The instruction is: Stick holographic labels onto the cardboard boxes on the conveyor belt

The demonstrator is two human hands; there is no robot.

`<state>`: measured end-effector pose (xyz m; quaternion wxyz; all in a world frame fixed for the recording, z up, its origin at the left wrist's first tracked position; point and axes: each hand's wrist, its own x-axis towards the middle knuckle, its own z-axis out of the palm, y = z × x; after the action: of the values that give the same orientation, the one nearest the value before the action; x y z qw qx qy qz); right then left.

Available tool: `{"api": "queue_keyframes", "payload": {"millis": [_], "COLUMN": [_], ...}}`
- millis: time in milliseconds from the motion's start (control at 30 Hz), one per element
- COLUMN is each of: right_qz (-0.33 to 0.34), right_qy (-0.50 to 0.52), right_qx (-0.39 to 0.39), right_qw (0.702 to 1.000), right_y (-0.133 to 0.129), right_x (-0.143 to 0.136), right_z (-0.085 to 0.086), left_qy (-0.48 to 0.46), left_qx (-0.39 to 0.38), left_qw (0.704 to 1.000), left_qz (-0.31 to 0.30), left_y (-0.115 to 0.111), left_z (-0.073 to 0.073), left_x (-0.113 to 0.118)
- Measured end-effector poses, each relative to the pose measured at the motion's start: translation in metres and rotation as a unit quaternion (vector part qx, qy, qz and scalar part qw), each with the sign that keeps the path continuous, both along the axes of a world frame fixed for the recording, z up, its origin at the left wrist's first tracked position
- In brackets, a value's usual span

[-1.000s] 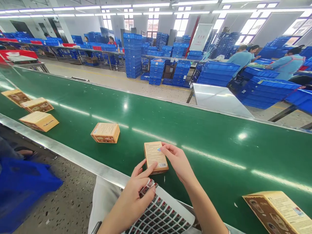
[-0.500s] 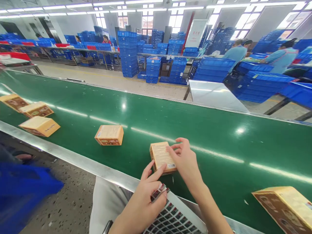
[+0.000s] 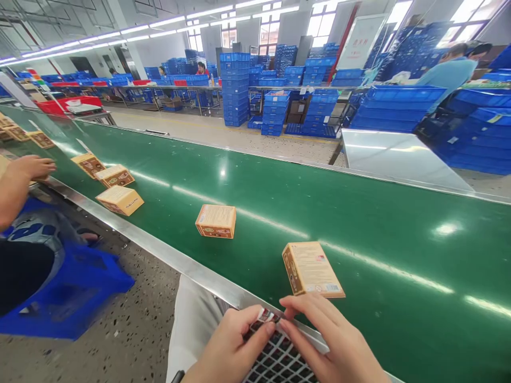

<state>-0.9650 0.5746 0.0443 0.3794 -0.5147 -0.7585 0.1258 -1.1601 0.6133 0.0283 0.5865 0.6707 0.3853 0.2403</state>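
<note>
my left hand [image 3: 239, 341] pinches the sticker sheet [image 3: 285, 360] between thumb and finger, and my right hand [image 3: 335, 335] is at its far edge, fingertips only narrowly apart, though i cannot tell if they hold a sticker. i judge the step is loosening one sticker, which calls for a gentle pinch next. the near box [image 3: 313, 268] lies on the green belt [image 3: 379, 229], just beyond my right hand.

Behind, the large hall has pale walls [image 3: 159, 49] with tall, bright windows [image 3: 319, 26]. Long lamps [image 3: 209, 12] shine in rows overhead. On the speckled floor [image 3: 151, 330] there stand a shiny metal table [image 3: 399, 154] and high stacks of blue crates [image 3: 235, 93].
</note>
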Motion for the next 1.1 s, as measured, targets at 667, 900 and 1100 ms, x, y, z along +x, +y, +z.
{"api": "queue_keyframes", "payload": {"millis": [667, 900, 1100], "right_qz": [0.038, -0.021, 0.076], "right_qy": [0.042, -0.047, -0.215], "right_qx": [-0.049, -0.159, -0.189], "right_qw": [0.997, 0.986, 0.955], "right_y": [0.011, 0.104, 0.170], "right_x": [-0.003, -0.006, -0.031], "right_z": [0.000, 0.018, 0.034], "left_qy": [0.006, -0.003, -0.057], "left_qx": [-0.050, -0.109, -0.010], "left_qw": [0.998, 0.990, 0.994], "left_qz": [0.046, 0.095, 0.096], "left_y": [0.001, 0.002, -0.001], "left_z": [-0.013, -0.014, -0.005], "left_x": [-0.008, -0.050, -0.064]}}
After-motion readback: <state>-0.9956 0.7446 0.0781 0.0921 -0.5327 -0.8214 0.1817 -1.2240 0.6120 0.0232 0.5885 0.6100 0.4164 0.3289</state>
